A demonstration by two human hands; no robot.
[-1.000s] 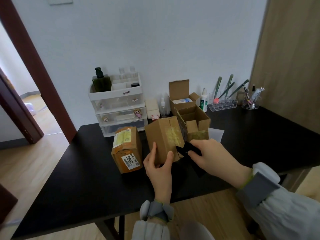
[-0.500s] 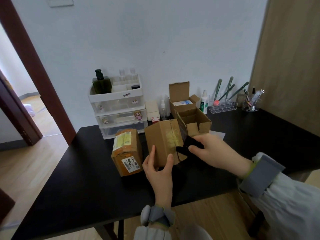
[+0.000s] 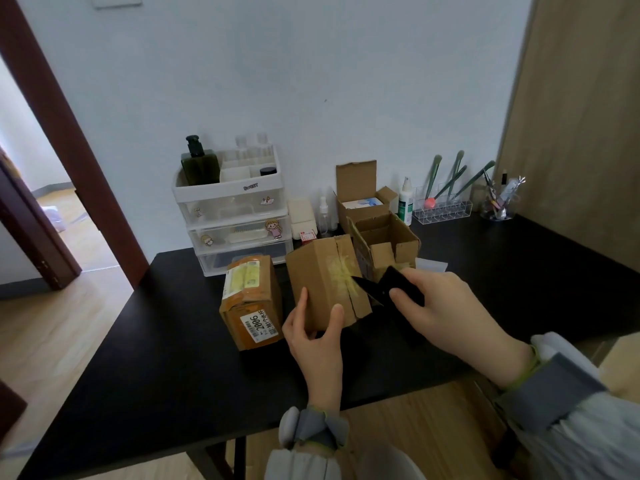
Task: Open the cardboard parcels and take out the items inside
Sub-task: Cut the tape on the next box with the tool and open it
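A plain brown cardboard parcel stands tilted on the black table, its taped seam facing me. My left hand grips its lower front edge, thumb and fingers around the corner. My right hand holds a small black knife whose blade tip rests against the yellowish tape on the parcel's seam. A second sealed parcel, wrapped in orange tape with a white label, lies just left of it. Two opened cardboard boxes stand behind.
A white and clear drawer organiser with a dark pump bottle stands against the wall. Small spray bottles, a clear brush rack and a cup of tools line the back right. An open doorway lies to the left.
My right hand has shifted its grip and the knife blade now points left onto the parcel's taped seam. My left hand keeps holding the parcel in the same place.
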